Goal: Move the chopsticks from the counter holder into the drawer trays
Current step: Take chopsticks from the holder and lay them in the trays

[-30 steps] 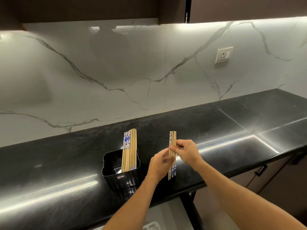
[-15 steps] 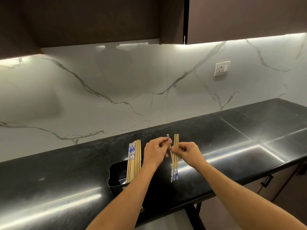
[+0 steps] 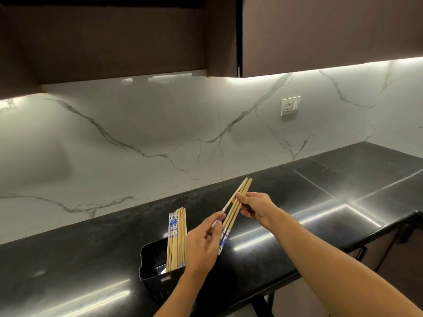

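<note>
- The right hand (image 3: 256,208) grips a small bundle of pale wooden chopsticks with blue-and-white ends (image 3: 246,186), tilted above the black stone counter (image 3: 320,202).
- The left hand (image 3: 203,243) pinches a single chopstick (image 3: 229,203) of it by the patterned end.
- The other chopsticks (image 3: 176,239) stand upright in the black plastic holder (image 3: 155,282).
- The person seems to be sorting the sticks; it is better to even the ends and close the bundle firmly before carrying.
- The drawer trays are not in view.
</note>
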